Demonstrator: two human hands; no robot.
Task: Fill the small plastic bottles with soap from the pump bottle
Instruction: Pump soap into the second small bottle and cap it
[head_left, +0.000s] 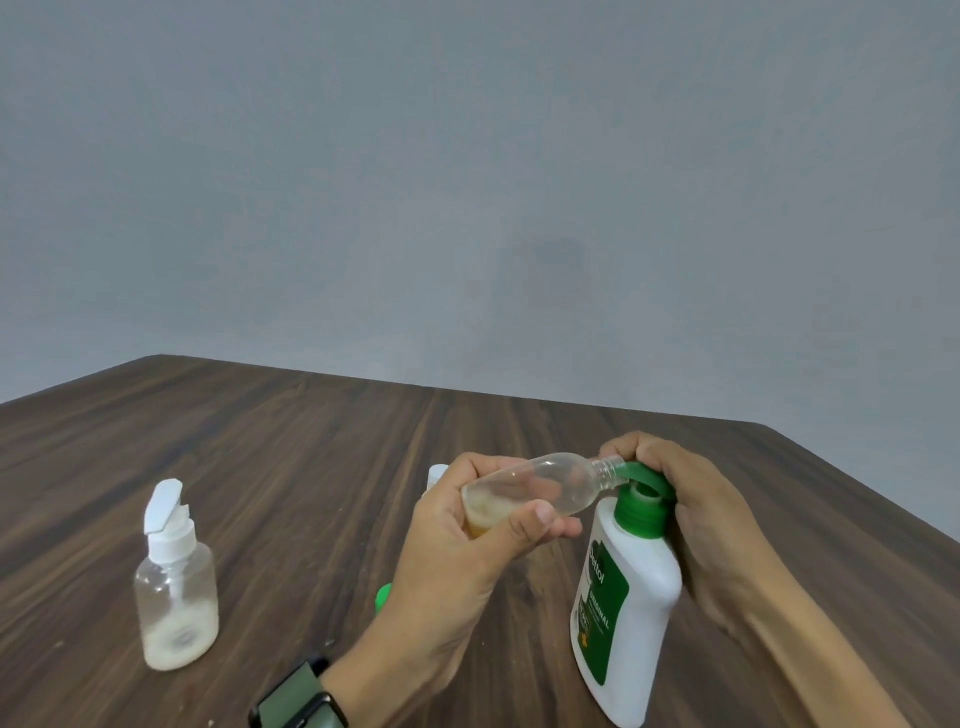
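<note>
A white pump bottle (631, 597) with a green label and green pump head (644, 480) stands on the table at the lower right. My right hand (691, 514) is curled over the pump head, fingers on top. My left hand (467, 540) grips a small clear plastic bottle (550, 486), tilted nearly flat, its open neck at the pump's nozzle. A little yellowish soap sits at the bottle's bottom end inside my fist.
Another small clear bottle (176, 597) with a white pump cap and some soap stands at the left. A white-capped item (437, 475) shows behind my left hand, and a green cap (383, 597) peeks out beside my wrist. The dark wooden table (311, 467) ends at a grey wall.
</note>
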